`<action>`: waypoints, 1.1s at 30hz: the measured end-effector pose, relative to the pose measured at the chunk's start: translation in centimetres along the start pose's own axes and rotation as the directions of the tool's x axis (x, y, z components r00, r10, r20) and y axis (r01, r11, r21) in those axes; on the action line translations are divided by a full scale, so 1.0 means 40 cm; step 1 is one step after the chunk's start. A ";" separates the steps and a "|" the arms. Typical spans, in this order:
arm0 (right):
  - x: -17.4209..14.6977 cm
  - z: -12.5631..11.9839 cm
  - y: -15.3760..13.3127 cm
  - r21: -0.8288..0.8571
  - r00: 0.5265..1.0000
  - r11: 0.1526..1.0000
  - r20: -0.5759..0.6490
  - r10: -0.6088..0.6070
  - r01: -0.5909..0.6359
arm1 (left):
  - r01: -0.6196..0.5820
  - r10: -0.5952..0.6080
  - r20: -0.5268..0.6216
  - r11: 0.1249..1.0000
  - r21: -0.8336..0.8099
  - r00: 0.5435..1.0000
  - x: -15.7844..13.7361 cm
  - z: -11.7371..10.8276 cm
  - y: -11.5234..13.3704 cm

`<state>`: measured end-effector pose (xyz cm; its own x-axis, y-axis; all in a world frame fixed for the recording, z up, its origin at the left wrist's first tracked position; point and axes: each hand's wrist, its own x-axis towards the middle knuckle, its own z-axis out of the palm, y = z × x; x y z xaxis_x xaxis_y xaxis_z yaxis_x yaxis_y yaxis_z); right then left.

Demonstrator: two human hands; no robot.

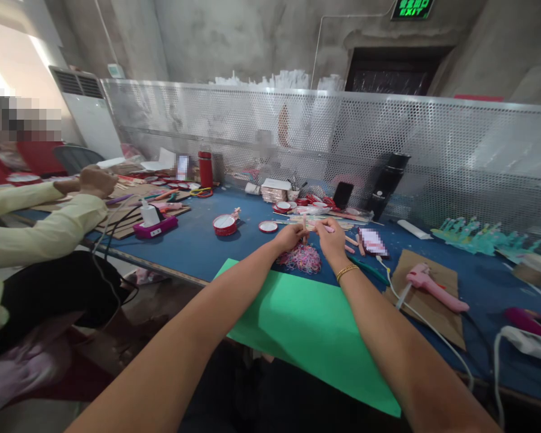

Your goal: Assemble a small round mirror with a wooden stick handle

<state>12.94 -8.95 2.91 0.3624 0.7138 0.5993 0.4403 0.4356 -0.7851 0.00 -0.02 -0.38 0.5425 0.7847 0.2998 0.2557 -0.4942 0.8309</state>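
Observation:
Over the blue table, my left hand [292, 238] is closed around a thin, pale pinkish stick [304, 222] that stands roughly upright. Close beside it on the right, my right hand [332, 239] is pinched, with a small pink piece at its fingers; what it grips is too small to make out. A loose heap of thin multicoloured loops [301, 260], which look like small rubber bands, lies just below both hands. Under my forearms a green sheet [306, 325] spreads over the table's front edge.
A pink glue gun [437, 288] rests on cardboard [453, 325] at right, with cables around. Behind my hands are a phone [343, 195], a black bottle [389, 186] and red-rimmed rolls [224, 225]. At left, a co-worker's hands [97, 180] work near a purple power strip [155, 227].

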 end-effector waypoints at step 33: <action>0.003 0.001 0.006 0.004 1.000 1.000 -0.010 0.018 -0.018 | 0.015 -0.015 0.004 1.000 0.014 1.000 0.006 0.001 -0.011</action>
<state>13.05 -8.74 2.78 0.3784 0.7162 0.5864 0.4306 0.4246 -0.7964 0.04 0.38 -0.70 0.5421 0.7905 0.2850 0.2748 -0.4873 0.8289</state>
